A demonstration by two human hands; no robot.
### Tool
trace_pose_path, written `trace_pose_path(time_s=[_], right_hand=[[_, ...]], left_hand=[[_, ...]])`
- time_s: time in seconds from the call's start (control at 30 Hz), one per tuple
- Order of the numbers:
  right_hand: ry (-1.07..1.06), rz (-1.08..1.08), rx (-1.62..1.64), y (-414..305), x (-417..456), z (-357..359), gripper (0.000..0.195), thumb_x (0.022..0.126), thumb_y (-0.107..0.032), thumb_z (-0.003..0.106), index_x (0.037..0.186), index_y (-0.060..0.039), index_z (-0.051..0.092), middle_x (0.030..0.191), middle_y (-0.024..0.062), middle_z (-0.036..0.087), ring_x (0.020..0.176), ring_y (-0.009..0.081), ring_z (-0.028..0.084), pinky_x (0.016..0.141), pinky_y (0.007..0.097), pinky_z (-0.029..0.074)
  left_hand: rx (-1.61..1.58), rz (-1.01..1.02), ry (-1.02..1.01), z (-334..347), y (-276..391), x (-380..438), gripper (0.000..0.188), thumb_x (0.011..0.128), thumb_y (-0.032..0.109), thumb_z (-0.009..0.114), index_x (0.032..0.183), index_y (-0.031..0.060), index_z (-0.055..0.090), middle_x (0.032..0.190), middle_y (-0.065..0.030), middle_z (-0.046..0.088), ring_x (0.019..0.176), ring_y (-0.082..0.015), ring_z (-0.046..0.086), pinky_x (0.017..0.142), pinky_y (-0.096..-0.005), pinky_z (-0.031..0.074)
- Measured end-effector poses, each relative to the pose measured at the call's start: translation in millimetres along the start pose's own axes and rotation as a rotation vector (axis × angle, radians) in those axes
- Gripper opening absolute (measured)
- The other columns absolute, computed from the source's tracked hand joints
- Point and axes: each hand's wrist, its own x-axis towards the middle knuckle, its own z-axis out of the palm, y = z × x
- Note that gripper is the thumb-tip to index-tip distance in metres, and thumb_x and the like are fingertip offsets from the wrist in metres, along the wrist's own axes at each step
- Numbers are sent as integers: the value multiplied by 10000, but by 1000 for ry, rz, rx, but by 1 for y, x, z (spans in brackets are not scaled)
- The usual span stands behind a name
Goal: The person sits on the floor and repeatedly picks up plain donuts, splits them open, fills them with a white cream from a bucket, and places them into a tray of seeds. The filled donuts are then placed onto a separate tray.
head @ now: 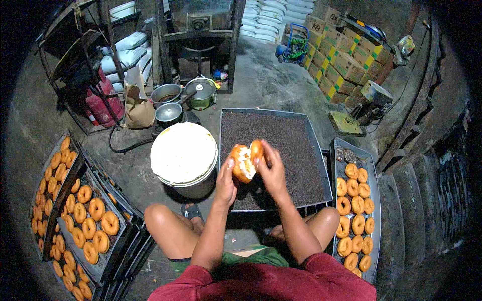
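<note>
My left hand [226,185] holds a golden-brown doughnut [241,165] whose face is smeared with white cream. A second golden doughnut or doughnut half [257,151] is gripped in my right hand [273,172], close against the first; I cannot tell whether the two are one split piece. Both hands are above a wide metal tray [318,143] spread with dark brown sprinkles [278,128]. To the left of the tray stands a large round bucket [188,190]. White material [183,152], overexposed, fills the view of its top.
Doughnuts [89,228] lie on stacked metal trays [113,259] at my left. Another long tray [372,271] of doughnuts [357,205] is at my right. Beyond the bucket stand metal pots [165,94] and a lidded pot [200,94]. Cardboard boxes [344,67] and sacks [263,19] are stacked farther back.
</note>
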Motion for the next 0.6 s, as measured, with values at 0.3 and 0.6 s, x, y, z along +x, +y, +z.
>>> trace_pose_path(time_s=[0.3, 0.6], right_hand=[[-79, 41, -39, 7, 7, -11, 513, 843, -211, 674, 1305, -25, 549, 1280, 188, 551, 1194, 317, 530, 1036, 399, 400], [-22, 34, 11, 20, 1, -14, 480, 853, -187, 670, 1289, -20, 559, 1269, 179, 566, 1176, 321, 553, 1023, 405, 417]], left_hand=[[-102, -85, 27, -10, -14, 7, 439, 1018, 255, 447, 1349, -34, 460, 1300, -112, 543, 1202, -174, 515, 1057, -325, 371], [-15, -82, -5, -5, -20, 9, 504, 1001, 285, 486, 1384, -35, 421, 1347, -119, 512, 1238, -187, 496, 1067, -327, 366]])
